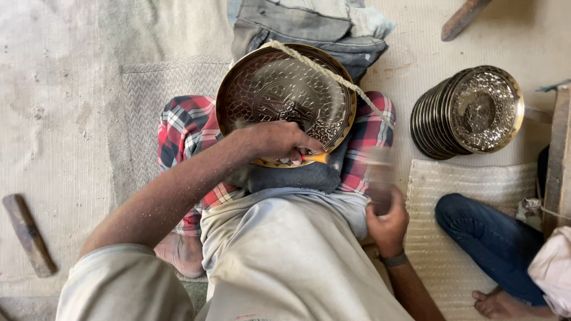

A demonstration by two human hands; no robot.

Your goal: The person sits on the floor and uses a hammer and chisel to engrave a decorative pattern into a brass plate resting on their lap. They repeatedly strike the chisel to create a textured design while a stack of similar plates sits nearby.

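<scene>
On the lap, engraved brass plate (285,95) tilts away from left hand (276,141), fist closed on orange-tipped punch (314,158) touching its near rim; right hand (386,223), closer, grips blurred hammer (379,178).

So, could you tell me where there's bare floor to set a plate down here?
Bare matting lies left of the checked knee, between it and the wooden block. Right is crowded: stacked plates, another person's leg. The lap holds the engraved plate.
</scene>
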